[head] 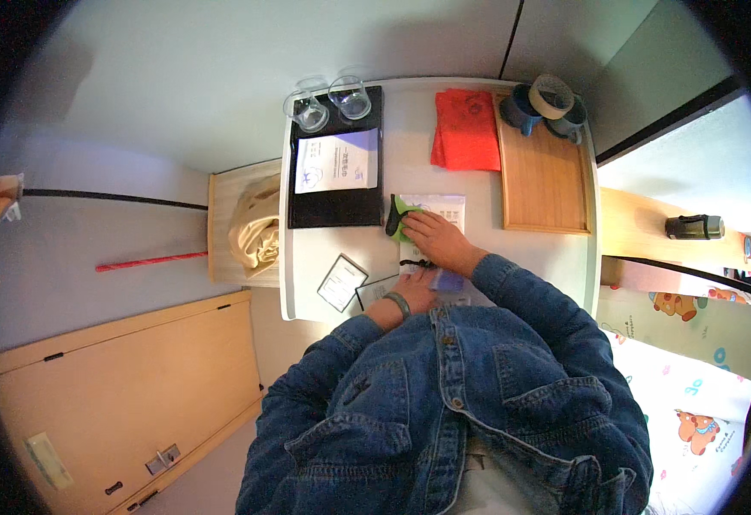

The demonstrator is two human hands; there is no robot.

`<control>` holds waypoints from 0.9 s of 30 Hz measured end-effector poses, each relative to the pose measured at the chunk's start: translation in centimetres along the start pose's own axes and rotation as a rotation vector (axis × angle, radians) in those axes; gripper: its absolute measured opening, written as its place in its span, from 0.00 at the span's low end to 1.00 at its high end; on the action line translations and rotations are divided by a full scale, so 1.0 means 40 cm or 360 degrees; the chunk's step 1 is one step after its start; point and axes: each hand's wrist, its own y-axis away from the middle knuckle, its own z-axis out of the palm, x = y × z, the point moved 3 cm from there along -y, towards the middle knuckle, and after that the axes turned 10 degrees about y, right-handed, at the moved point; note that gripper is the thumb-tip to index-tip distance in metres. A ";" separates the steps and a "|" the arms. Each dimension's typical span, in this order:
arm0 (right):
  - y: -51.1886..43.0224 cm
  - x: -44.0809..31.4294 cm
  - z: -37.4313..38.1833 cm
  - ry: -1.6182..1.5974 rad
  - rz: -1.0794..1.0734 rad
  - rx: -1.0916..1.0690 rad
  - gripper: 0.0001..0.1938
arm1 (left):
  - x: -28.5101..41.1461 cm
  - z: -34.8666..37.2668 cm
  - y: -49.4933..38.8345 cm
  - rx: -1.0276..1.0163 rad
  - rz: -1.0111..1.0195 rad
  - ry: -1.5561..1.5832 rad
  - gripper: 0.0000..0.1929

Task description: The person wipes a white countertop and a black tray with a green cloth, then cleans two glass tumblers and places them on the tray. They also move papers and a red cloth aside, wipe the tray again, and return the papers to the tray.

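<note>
My right hand [440,238] is over the white table [549,264], its fingertips on a small green and black cloth-like item [402,215]. Under and beyond that hand lies a white printed packet [449,205]. Closer to my body, my left hand [416,293], with a band on the wrist, rests flat on printed packets; whether it grips anything is hard to see. A short black cord-like piece [414,262] shows just past its fingertips. To its left are a dark-edged card [343,283] bearing writing and another dark-edged piece [370,293], partly hidden by my arm.
A black tray [333,209] carries a white packet [337,161] and clear glass cups [352,103]. Red cloth [469,132] lies beside a wooden tray [546,187] with mugs [520,112] and a tape roll [551,96]. Gold fabric [253,225] sits left; a dark bottle [695,227] lies right.
</note>
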 end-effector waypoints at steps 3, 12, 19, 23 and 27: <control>-0.033 0.041 -0.007 0.0117 0.0191 0.0008 0.21 | 0.005 -0.010 0.006 -0.0043 0.0025 -0.0046 0.27; 0.171 0.014 -0.035 0.0058 0.0405 -0.0036 0.21 | -0.004 0.019 0.003 -0.0222 0.0136 -0.0248 0.18; 0.367 -0.025 -0.094 -0.0060 0.0625 -0.0028 0.20 | -0.007 -0.057 -0.028 -0.0292 0.0221 -0.0098 0.14; 0.402 0.001 -0.120 -0.0135 0.0812 0.0039 0.17 | -0.004 -0.208 -0.090 0.0261 -0.0030 0.0077 0.11; 0.404 0.019 -0.137 -0.0318 0.1121 0.0174 0.16 | 0.020 -0.294 -0.135 0.1195 0.0212 -0.0206 0.14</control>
